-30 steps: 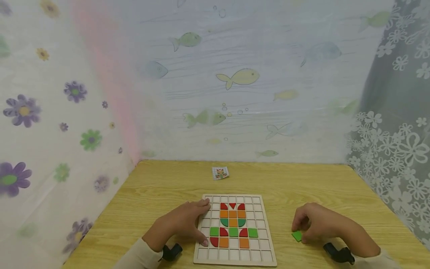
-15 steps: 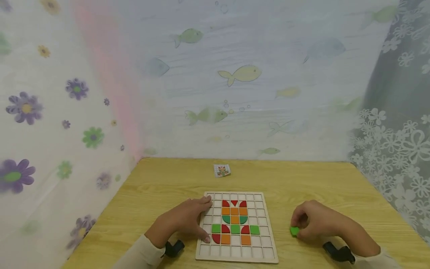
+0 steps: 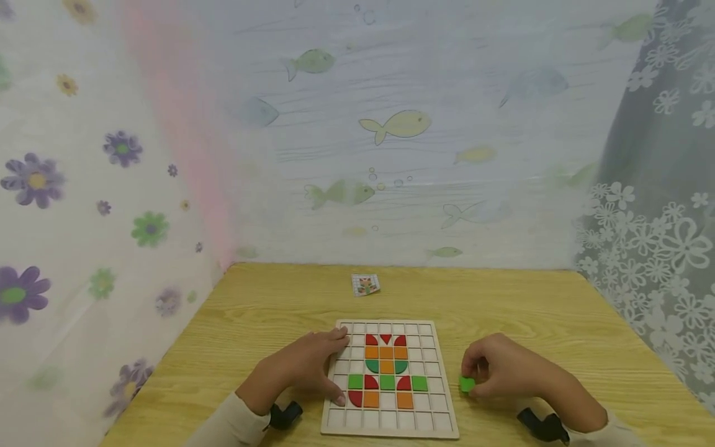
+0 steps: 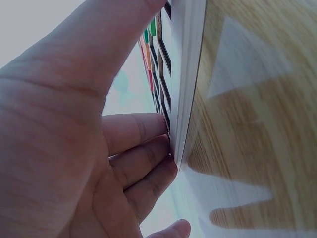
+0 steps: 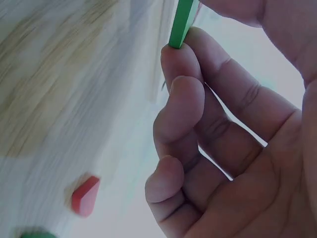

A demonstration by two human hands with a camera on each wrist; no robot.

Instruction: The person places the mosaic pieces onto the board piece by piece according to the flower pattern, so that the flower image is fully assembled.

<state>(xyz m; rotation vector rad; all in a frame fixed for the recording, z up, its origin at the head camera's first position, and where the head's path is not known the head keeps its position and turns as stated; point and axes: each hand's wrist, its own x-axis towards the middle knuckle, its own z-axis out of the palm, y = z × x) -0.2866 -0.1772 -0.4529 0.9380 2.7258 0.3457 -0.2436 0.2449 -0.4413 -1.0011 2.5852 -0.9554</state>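
A pale wooden grid board (image 3: 391,425) lies on the table with several coloured tiles set in its cells. My left hand (image 3: 301,366) rests along its left edge, thumb and fingertips touching the frame. In the left wrist view, the fingers (image 4: 141,130) reach to the board's rim, fairly straight. To the right of the board, my right hand (image 3: 505,372) pinches a green square tile (image 3: 467,385) between thumb and fingers. The right wrist view shows that tile edge-on (image 5: 182,25), partly hidden by the hand.
A small pattern card (image 3: 365,285) lies on the table (image 3: 503,304) behind the board. In the right wrist view, a loose red piece (image 5: 85,196) and part of a green piece (image 5: 37,233) lie on the table. Printed curtains stand around the table.
The right hand has picked the green tile up from the table and moved left with it toward the board. My left hand keeps its place on the board's edge.
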